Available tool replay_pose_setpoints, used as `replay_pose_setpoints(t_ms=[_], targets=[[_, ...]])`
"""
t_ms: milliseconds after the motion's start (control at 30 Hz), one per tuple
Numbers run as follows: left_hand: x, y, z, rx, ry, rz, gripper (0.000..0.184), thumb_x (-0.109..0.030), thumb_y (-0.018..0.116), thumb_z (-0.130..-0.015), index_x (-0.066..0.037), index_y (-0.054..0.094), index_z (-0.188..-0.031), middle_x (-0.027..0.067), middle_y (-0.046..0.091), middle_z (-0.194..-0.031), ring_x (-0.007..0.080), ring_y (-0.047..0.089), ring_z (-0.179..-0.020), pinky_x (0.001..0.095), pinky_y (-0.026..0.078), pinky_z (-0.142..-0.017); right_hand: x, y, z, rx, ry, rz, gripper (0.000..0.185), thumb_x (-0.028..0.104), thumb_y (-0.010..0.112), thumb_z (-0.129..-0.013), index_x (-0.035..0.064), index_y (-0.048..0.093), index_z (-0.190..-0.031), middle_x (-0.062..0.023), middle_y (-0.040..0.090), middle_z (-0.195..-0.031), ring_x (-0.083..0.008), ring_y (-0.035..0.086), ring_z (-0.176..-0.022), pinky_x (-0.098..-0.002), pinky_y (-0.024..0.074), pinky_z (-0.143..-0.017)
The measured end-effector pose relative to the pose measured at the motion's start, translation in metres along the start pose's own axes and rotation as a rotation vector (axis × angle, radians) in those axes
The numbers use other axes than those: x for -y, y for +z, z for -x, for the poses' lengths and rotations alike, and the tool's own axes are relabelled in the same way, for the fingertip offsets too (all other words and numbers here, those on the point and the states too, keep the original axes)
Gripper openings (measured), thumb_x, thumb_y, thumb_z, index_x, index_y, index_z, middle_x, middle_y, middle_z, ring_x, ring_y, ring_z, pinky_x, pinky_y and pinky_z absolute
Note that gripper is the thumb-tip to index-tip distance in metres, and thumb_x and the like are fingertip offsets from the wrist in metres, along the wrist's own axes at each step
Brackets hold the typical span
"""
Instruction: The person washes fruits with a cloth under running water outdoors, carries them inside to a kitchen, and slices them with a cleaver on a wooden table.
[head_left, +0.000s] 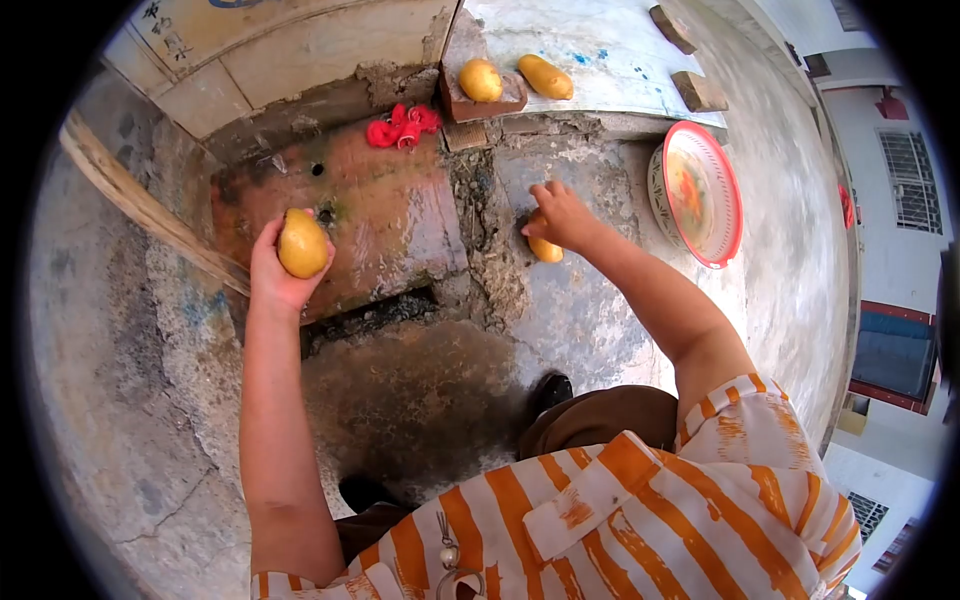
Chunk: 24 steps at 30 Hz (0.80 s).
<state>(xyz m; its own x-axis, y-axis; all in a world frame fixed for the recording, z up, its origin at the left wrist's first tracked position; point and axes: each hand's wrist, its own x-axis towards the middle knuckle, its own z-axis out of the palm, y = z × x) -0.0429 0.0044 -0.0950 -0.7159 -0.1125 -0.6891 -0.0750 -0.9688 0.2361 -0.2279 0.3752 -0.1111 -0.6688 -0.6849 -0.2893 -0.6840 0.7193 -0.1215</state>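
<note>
A yellow potato (302, 244) rests in my left hand (285, 280), whose fingers wrap round it from below and the side. My right hand (560, 216) is low over the concrete, its fingers curled; what they hold, if anything, is hidden. Partly covered by that hand, another potato (546, 251) lies on the ground. Ahead, one potato (481, 80) sits on a brick (485, 107), and a longer potato (546, 77) lies beside it on the pale slab.
A red-rimmed basin (735, 215) stands at the right. Red netting or cloth (404, 127) lies on the wet reddish slab (400, 215), which has small holes. A wooden pole (150, 205) slants in from the left. An open gap (370, 315) runs along the slab's near edge.
</note>
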Motion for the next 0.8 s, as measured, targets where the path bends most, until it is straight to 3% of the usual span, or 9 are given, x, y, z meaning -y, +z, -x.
replay_pose_setpoints(t_ms=[67,133,300,367,400,467,567,700,800], targets=[[0.006,-0.005,-0.007,0.042,-0.017,-0.034,0.028,-0.027,0.046,-0.087,-0.004,0.057,-0.098,0.0070,0.058,-0.086,0.0252,0.054,-0.074,0.0378,0.047,-0.065,-0.010,0.022,0.010,0.058,0.108,0.005,0.079,0.033,0.075,-0.064,0.0156,0.033,-0.129,-0.0226,0.040,-0.116,-0.0438,0.047,-0.103,-0.0447,0.0446,-0.084],[0.014,-0.004,-0.010,0.088,-0.028,-0.067,0.027,-0.026,0.047,-0.087,-0.004,0.057,-0.098,0.0071,0.058,-0.086,0.0248,0.055,-0.073,0.0380,0.048,-0.064,-0.016,0.046,0.011,0.051,0.253,-0.343,0.091,0.036,0.079,-0.059,0.0179,0.026,-0.132,-0.0265,0.039,-0.114,-0.0440,0.046,-0.103,-0.0432,0.0440,-0.087],[0.041,0.012,-0.007,0.053,-0.020,-0.251,0.023,-0.024,0.052,-0.085,-0.004,0.060,-0.093,0.0051,0.061,-0.090,0.0179,0.058,-0.076,0.0336,0.048,-0.065,-0.017,0.038,0.002,0.081,0.264,-0.504,0.088,0.034,0.077,-0.064,0.0174,0.025,-0.133,-0.0241,0.042,-0.117,-0.0388,0.048,-0.106,-0.0417,0.0423,-0.091],[0.050,0.022,0.002,0.124,-0.035,-0.374,0.022,-0.024,0.053,-0.084,-0.005,0.063,-0.087,0.0038,0.061,-0.091,0.0146,0.058,-0.076,0.0283,0.048,-0.065,0.007,0.000,0.003,0.072,0.073,-0.985,0.083,0.033,0.074,-0.068,0.0156,0.026,-0.134,-0.0168,0.043,-0.122,-0.0301,0.046,-0.110,-0.0372,0.0405,-0.092],[0.057,0.023,0.000,0.124,-0.014,-0.428,0.032,-0.031,0.049,-0.088,-0.003,0.059,-0.099,0.0101,0.059,-0.078,0.0209,0.059,-0.072,0.0331,0.049,-0.062,0.023,-0.022,0.003,0.076,0.064,-0.984,0.083,0.033,0.074,-0.068,0.0156,0.026,-0.134,-0.0168,0.043,-0.122,-0.0301,0.046,-0.110,-0.0372,0.0405,-0.092],[0.067,0.040,0.011,0.204,-0.044,-0.562,0.044,-0.039,0.048,-0.089,-0.004,0.053,-0.115,0.0144,0.060,-0.092,0.0219,0.060,-0.079,0.0328,0.049,-0.069,0.065,-0.064,-0.005,0.122,-0.055,-1.201,0.077,0.032,0.071,-0.074,0.0139,0.028,-0.134,-0.0110,0.041,-0.124,-0.0232,0.042,-0.113,-0.0350,0.0387,-0.093],[0.077,0.060,0.025,0.394,-0.072,-0.565,0.066,-0.052,0.042,-0.088,-0.010,0.028,-0.137,0.0167,0.052,-0.114,0.0261,0.060,-0.087,0.0326,0.048,-0.076,0.111,-0.090,-0.025,0.090,-0.311,-1.218,0.068,0.032,0.065,-0.080,0.0140,0.027,-0.135,-0.0117,0.042,-0.124,-0.0224,0.041,-0.115,-0.0341,0.0367,-0.095],[0.059,0.069,0.041,0.562,-0.014,-0.530,0.063,-0.047,0.048,-0.087,-0.009,0.030,-0.135,0.0132,0.051,-0.117,0.0254,0.059,-0.088,0.0334,0.050,-0.073,0.148,-0.118,-0.040,0.163,-0.430,-1.225,0.057,0.036,0.047,-0.089,0.0130,0.025,-0.137,-0.0113,0.032,-0.134,-0.0224,0.034,-0.123,-0.0326,0.0252,-0.103],[0.044,0.072,0.048,0.530,0.157,-0.594,0.061,-0.039,0.054,-0.086,-0.008,0.032,-0.133,0.0125,0.051,-0.115,0.0251,0.060,-0.085,0.0330,0.051,-0.071,0.159,-0.121,-0.048,0.181,-0.481,-1.271,0.058,0.037,0.046,-0.090,0.0119,0.024,-0.138,-0.0112,0.032,-0.134,-0.0215,0.034,-0.123,-0.0320,0.0265,-0.102]])
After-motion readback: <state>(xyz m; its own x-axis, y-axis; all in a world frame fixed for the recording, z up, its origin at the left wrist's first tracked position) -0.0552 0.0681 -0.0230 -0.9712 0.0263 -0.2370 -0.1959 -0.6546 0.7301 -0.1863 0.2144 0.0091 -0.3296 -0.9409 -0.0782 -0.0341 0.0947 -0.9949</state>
